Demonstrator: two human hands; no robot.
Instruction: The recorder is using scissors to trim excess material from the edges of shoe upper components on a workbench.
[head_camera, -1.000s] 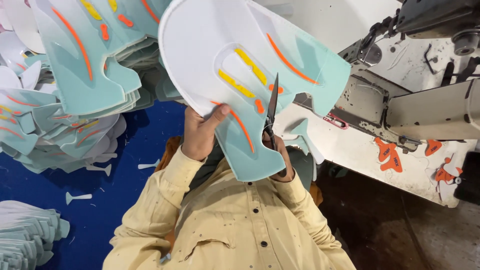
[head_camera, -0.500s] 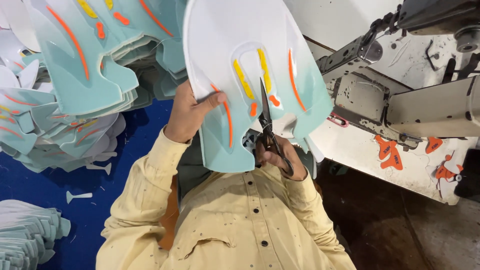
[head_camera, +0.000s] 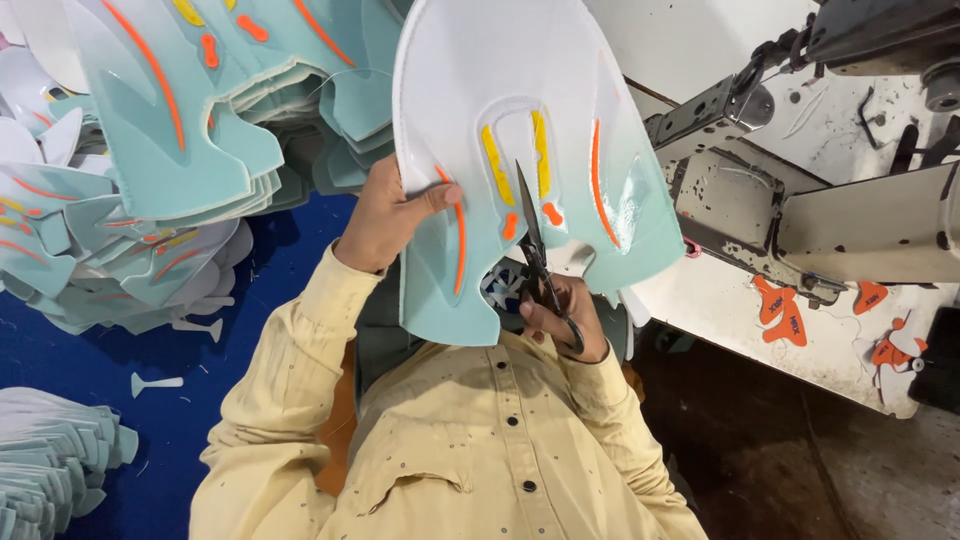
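1. Shoe upper panel (head_camera: 530, 110): white fading to mint, with orange and yellow strips; we hold it raised before the chest, above the blue table (head_camera: 200, 400).
2. Left hand (head_camera: 385, 215): closed on the panel's left edge, thumb pressed over an orange strip.
3. Right hand (head_camera: 560, 315): fingers closed through the handles of the scissors (head_camera: 535, 250); the blades point up into the panel's central cutout.
4. Stack of like panels (head_camera: 190, 120): piled at the table's far left corner.
5. Sewing machine (head_camera: 850, 210): stands to the right, orange offcuts beneath it.
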